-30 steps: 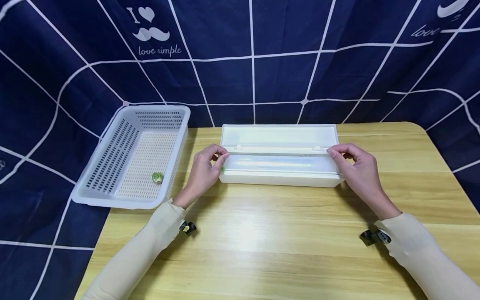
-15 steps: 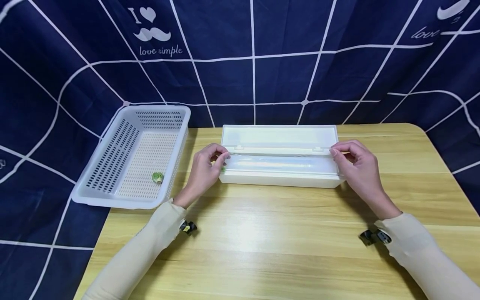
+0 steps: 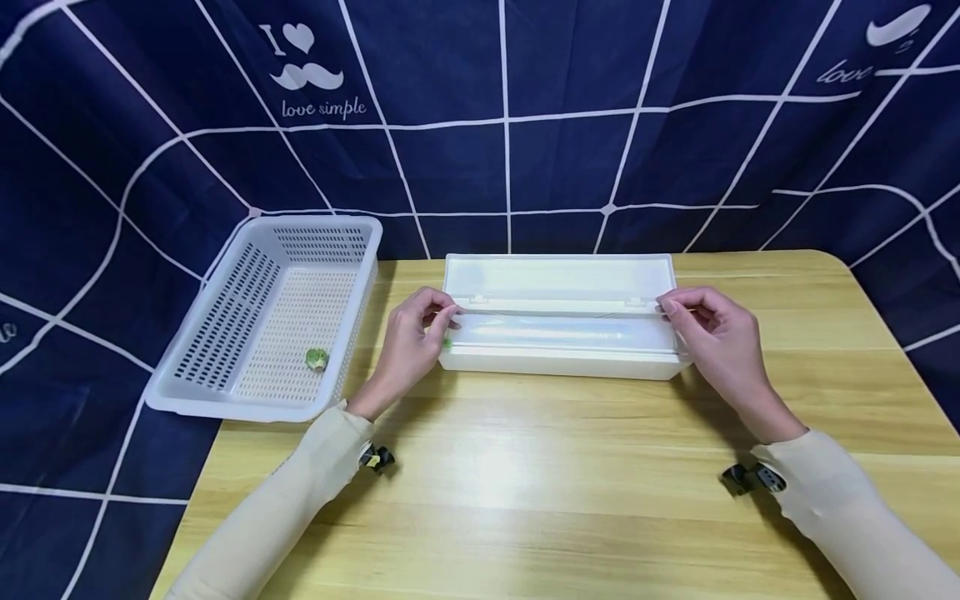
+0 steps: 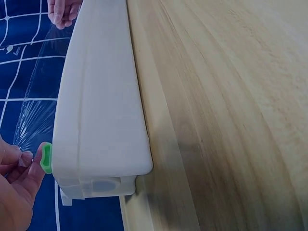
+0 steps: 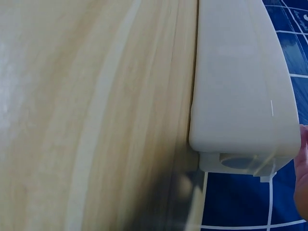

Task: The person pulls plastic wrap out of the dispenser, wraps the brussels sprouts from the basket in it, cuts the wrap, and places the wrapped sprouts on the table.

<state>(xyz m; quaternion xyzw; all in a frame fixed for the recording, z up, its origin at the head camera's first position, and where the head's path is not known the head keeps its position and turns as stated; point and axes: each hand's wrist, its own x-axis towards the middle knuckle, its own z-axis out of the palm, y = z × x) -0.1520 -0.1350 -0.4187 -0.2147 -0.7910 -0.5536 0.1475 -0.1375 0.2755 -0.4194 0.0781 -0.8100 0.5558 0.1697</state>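
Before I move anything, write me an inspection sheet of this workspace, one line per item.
Surface: wood-grain table, bright glare at the middle.
Job's things: white box, lid folded back; clear film drawn between the hands; green tab at the box's left end.
Clutter: white basket at the left, apparently overhanging the table's edge; one small green vegetable inside.
Grips: left grip and right grip pinch the film near the box's ends.
Cables: nothing seen.
Surroundings: dark blue cloth with white lines, behind and left.
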